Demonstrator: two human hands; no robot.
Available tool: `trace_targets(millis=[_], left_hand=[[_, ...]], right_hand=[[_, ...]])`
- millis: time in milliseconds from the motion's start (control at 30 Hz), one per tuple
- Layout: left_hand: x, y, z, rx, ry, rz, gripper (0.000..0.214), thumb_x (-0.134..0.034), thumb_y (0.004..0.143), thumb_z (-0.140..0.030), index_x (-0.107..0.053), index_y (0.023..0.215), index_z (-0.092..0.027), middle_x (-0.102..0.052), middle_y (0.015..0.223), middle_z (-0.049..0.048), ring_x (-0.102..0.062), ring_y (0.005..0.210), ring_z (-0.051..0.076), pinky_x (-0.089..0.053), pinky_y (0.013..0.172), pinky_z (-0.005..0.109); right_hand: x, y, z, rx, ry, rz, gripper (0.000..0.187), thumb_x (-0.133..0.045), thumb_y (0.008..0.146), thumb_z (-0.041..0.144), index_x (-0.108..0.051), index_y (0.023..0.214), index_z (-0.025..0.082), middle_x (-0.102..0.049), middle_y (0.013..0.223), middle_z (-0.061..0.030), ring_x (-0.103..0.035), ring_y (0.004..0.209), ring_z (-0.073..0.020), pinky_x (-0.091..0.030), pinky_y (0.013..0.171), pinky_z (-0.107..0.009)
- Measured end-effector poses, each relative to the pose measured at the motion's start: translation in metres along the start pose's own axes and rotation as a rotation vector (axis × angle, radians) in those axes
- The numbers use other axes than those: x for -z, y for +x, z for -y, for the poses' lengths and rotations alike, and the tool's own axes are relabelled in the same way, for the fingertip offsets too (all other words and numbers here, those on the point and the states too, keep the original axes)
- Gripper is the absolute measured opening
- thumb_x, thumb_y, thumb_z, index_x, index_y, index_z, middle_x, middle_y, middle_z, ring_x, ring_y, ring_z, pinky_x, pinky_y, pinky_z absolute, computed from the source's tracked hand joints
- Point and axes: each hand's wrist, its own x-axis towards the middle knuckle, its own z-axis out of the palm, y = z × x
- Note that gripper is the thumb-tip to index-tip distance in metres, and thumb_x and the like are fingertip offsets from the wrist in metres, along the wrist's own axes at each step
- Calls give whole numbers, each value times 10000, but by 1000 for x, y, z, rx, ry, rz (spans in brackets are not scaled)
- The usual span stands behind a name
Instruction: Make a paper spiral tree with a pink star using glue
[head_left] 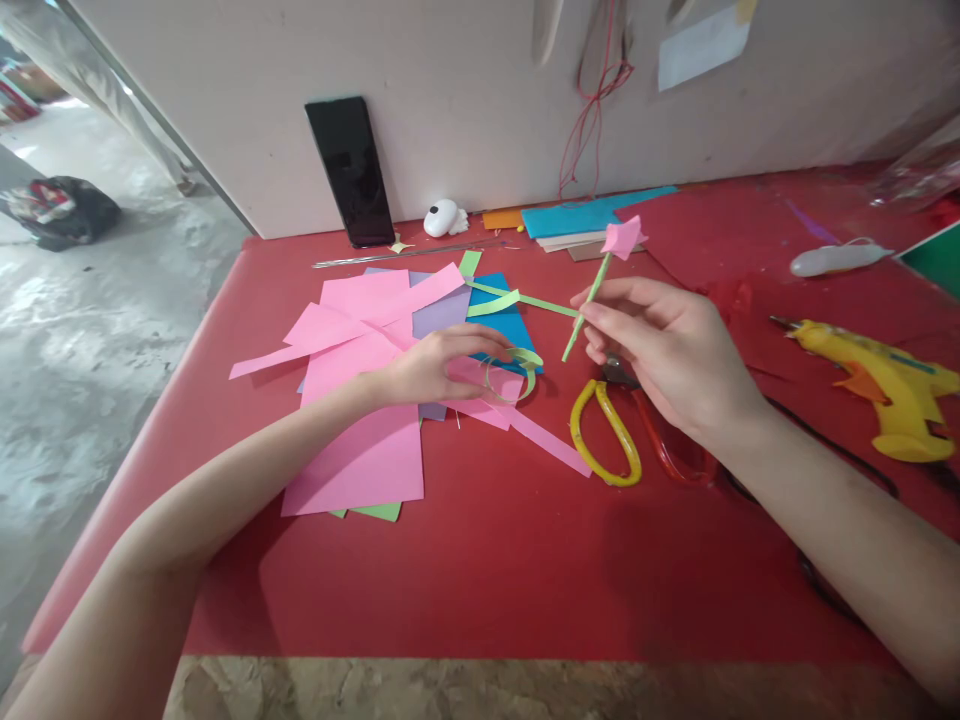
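Note:
A small pink paper flower (624, 238) on a thin green paper stem (589, 305) is pinched upright, slightly tilted, in my right hand (667, 350). My left hand (442, 365) reaches over the pink paper sheets (352, 440), its fingers curved round a curled green paper strip (534, 372). Part of that grip is hard to make out. Other green strips (495, 303) and pink strips (551, 445) lie over purple paper (442, 305) and blue paper (501, 285). Scissors with one yellow handle (606, 435) and one red handle lie under my right hand, their blades mostly hidden.
A yellow glue gun (877, 385) lies at the right, near a white tool (840, 258). Against the wall lean a black phone (351, 172) and a small white object (444, 218). Blue paper pieces (592, 212) lie at the back. The red table (525, 570) ends at the left above the floor.

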Motion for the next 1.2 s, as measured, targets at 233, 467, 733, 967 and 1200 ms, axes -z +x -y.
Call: trace_targets(millis=[233, 467, 733, 967, 1200], left_hand=[[-5, 1, 2, 63, -64, 1, 340, -773, 760, -288, -689, 1071, -181, -707, 1186, 131, -666, 1125, 218, -551, 981, 373], [-5, 2, -5, 57, -106, 8, 303, -743, 786, -251, -685, 1068, -157, -707, 1189, 144, -661, 1140, 210, -540, 999, 376], [-5, 1, -4, 159, -169, -1, 80, -699, 783, -238, -684, 819, -168, -657, 1264, 135, -653, 1141, 215, -523, 1006, 385], [-3, 8, -9, 284, -258, -63, 171, -616, 840, -325, -638, 824, -156, -679, 1211, 130, -639, 1146, 212, -494, 1029, 399], [-2, 22, -14, 348, -225, -68, 245, -518, 892, -317, -660, 998, -148, -708, 1090, 85, -667, 1027, 178, -526, 962, 367]], right_hand=[[0, 2, -2, 17, -50, -59, 104, -725, 754, 290, -644, 771, 228, -532, 614, 25, -454, 525, -97, -342, 502, -274], [-12, -5, 2, 24, -186, -26, 117, -742, 745, 291, -649, 713, 228, -573, 631, 15, -488, 552, -112, -424, 579, -295], [-18, -2, -9, 55, -307, 59, 180, -770, 737, 346, -651, 655, 238, -665, 726, -16, -602, 697, -154, -485, 686, -313], [-19, 1, -14, 37, -330, 88, 149, -791, 701, 267, -664, 643, 216, -663, 689, -11, -598, 670, -154, -481, 681, -317], [-17, 0, -13, -3, -359, 89, 189, -835, 658, 331, -679, 649, 225, -681, 702, -13, -622, 693, -168, -484, 708, -326]])
